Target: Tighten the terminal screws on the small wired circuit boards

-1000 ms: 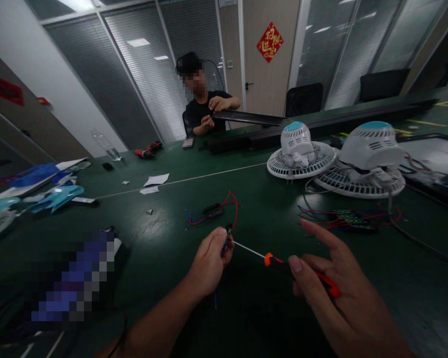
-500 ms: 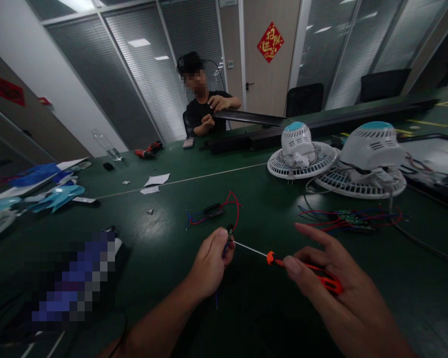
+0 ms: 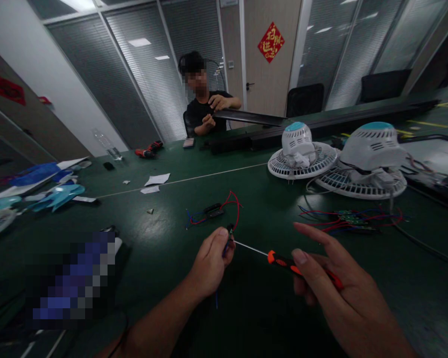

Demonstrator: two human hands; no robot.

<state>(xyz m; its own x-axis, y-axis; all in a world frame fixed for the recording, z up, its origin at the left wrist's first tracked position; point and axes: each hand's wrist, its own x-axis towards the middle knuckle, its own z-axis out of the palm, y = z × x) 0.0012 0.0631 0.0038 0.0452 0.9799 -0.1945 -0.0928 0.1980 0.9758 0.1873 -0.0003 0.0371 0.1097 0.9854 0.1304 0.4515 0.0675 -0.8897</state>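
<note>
My left hand pinches a small circuit board, mostly hidden by the fingers, with a red wire rising from it and a blue one hanging below. In my right hand lies the orange and black handle of a screwdriver, between thumb and curled fingers, the index finger stretched out. The screwdriver's thin metal shaft points left, its tip at the board in my left hand. Just beyond my left hand is a black part with red and blue wires on the table.
Several wired circuit boards lie to the right, below two white fan heads. A red and black power drill, paper scraps and a plastic bottle are farther left. Across the green table a person holds a long dark strip.
My right thumb and fingers have shifted along and around the screwdriver handle, which appears turned. The left hand and the board have stayed in place.
</note>
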